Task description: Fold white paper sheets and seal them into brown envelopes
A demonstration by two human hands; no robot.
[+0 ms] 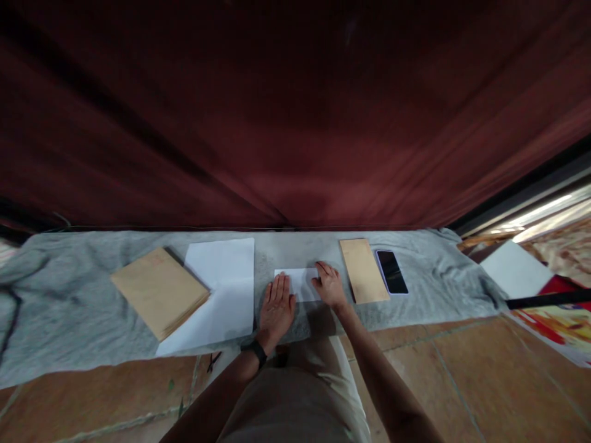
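Observation:
A small folded white paper [299, 281] lies on a grey cloth [69, 295] spread over the floor. My left hand [276, 307] lies flat and open, fingers together, pressing the paper's left edge. My right hand [329, 284] rests on the paper's right edge with its fingers curled down onto it. A black band sits on my left wrist.
Left of my hands lie a stack of white sheets [219, 289] and a pile of brown envelopes [159, 292]. To the right are a single brown envelope [364, 269] and a dark phone [391, 271]. A dark red curtain [295, 111] hangs behind. Tiled floor [462, 375] lies in front.

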